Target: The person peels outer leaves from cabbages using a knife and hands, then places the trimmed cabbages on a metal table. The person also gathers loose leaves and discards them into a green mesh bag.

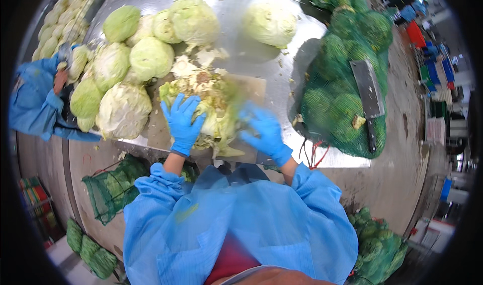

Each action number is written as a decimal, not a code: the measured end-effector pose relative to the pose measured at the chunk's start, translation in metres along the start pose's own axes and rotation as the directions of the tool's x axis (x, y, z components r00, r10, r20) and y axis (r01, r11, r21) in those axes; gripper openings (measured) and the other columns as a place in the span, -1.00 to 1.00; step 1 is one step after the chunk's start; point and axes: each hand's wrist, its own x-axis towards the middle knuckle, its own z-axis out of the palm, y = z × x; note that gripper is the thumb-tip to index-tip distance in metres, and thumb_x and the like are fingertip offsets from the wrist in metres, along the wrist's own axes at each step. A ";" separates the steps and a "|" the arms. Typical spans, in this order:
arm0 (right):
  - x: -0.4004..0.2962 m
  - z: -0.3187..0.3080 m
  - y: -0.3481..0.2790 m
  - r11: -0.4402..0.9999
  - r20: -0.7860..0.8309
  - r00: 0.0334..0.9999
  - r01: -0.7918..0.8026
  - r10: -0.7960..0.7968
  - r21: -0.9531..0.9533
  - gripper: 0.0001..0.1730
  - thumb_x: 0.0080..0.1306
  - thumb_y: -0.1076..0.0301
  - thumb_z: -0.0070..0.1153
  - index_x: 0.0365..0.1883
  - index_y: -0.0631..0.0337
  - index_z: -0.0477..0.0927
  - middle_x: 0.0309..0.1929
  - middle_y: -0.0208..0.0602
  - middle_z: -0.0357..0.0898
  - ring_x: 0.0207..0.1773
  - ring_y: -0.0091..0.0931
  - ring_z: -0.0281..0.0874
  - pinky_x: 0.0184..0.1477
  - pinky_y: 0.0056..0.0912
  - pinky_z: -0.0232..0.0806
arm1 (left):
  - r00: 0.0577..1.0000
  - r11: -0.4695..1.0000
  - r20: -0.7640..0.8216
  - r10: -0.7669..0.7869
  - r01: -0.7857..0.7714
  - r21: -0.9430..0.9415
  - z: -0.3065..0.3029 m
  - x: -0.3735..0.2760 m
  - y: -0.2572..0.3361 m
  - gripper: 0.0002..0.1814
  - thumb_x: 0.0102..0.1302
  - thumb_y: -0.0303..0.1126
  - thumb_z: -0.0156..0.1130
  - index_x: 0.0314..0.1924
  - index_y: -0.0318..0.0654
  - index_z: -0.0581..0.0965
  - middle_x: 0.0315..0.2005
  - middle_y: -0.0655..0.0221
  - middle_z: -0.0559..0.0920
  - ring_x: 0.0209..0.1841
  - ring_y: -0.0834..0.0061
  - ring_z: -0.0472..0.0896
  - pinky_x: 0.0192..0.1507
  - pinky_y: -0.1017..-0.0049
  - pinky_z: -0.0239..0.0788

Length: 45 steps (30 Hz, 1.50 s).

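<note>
My left hand (pixel 182 123), in a blue glove, rests with spread fingers on the left side of a heap of cut cabbage leaves and core scraps (pixel 211 113). The heap lies on a cutting board (pixel 253 85) in front of me. At the heap's right side is my right hand (pixel 262 132), also blue-gloved and blurred, its fingers apart; nothing is seen held in it. Several trimmed cabbages (pixel 152 58) are piled left of the board, and one cabbage (pixel 271 24) sits alone beyond it. A cleaver (pixel 368 92) lies on a green mesh sack of cabbages (pixel 332 96) at the right.
A co-worker's blue sleeve (pixel 37 92) and hand are close at the left end of the steel table (pixel 234 6). Many cabbages fill a container (pixel 64 17) at the far left. Mesh sacks (pixel 117 183) stand on the floor, and another (pixel 377 243) is at the lower right.
</note>
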 end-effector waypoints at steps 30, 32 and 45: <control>0.084 0.174 0.028 0.148 0.086 0.894 -0.166 0.439 0.975 -0.30 0.52 0.24 -0.11 0.52 0.15 -0.06 0.45 -0.13 0.12 0.42 -0.34 0.18 0.41 -0.26 0.17 | 0.662 -0.096 0.303 -0.686 0.330 -0.939 0.063 0.022 0.018 -0.46 0.37 -0.26 0.27 0.27 -0.33 0.42 0.11 0.29 0.58 0.11 0.48 0.54 0.23 0.43 0.33; 0.090 0.166 0.024 0.238 0.054 0.915 -0.160 0.399 0.958 -0.38 0.53 0.28 -0.13 0.49 0.16 0.02 0.43 -0.14 0.16 0.38 -0.35 0.25 0.38 -0.31 0.23 | 0.701 -0.201 0.318 -0.639 0.247 -0.948 0.054 0.027 0.025 -0.50 0.41 -0.29 0.23 0.28 -0.29 0.41 0.10 0.30 0.58 0.09 0.51 0.57 0.14 0.47 0.45; 0.099 0.062 -0.098 0.120 0.209 0.977 -0.211 0.029 0.970 -0.21 0.41 0.25 0.05 0.51 0.22 0.00 0.49 -0.15 0.08 0.47 -0.33 0.13 0.45 -0.26 0.10 | 0.611 -0.149 -0.077 -0.788 -0.310 -0.939 -0.035 0.006 0.093 -0.38 0.34 -0.30 0.30 0.34 -0.28 0.32 0.14 0.31 0.52 0.14 0.47 0.50 0.18 0.42 0.41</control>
